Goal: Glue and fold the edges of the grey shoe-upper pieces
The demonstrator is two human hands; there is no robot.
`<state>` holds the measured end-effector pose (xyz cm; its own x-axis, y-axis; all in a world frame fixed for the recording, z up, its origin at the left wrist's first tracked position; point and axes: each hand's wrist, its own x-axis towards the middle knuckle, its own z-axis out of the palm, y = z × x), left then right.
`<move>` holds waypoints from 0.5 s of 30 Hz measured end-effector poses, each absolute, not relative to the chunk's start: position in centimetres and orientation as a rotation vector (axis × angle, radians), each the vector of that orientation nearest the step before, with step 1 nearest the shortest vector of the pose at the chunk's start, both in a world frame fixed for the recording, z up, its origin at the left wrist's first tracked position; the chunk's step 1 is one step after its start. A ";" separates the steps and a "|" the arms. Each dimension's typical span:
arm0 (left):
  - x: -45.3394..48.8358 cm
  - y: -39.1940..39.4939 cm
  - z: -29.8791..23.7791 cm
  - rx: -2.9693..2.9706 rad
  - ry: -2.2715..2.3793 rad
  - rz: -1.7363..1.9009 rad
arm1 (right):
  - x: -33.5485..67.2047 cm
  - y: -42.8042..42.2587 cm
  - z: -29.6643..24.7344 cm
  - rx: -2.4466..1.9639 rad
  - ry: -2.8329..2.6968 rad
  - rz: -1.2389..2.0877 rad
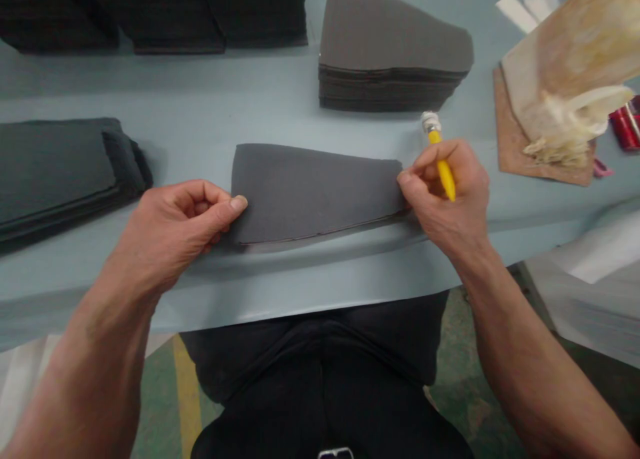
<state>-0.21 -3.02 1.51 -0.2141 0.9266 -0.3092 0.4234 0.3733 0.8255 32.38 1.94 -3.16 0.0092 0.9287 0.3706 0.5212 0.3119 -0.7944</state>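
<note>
A dark grey tapered panel (315, 192), flat and thin, is held by its two ends just above the table. My left hand (187, 222) pinches its wider left end between thumb and fingers. At the narrower right end, my right hand (447, 189) grips the corner with thumb and forefinger. That same hand also carries a yellow brush-like tool (444, 169), its handle tucked between the fingers and its white-wrapped end pointing away from me. Beyond the panel stands a stack of similar grey panels (395, 39).
Dark panels (55, 172) lie piled at the left, and tall black stacks (170, 12) stand at the back left. On the right, a glue-smeared container (560, 79) rests on a brown board (510, 145), near a red spool (625, 125). The blue-green table's edge (320, 305) runs before my lap.
</note>
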 end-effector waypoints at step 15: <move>0.3 -2.6 2.0 1.193 1.840 0.657 | 32.7 1.8 -3.9 -1.420 -1.566 0.622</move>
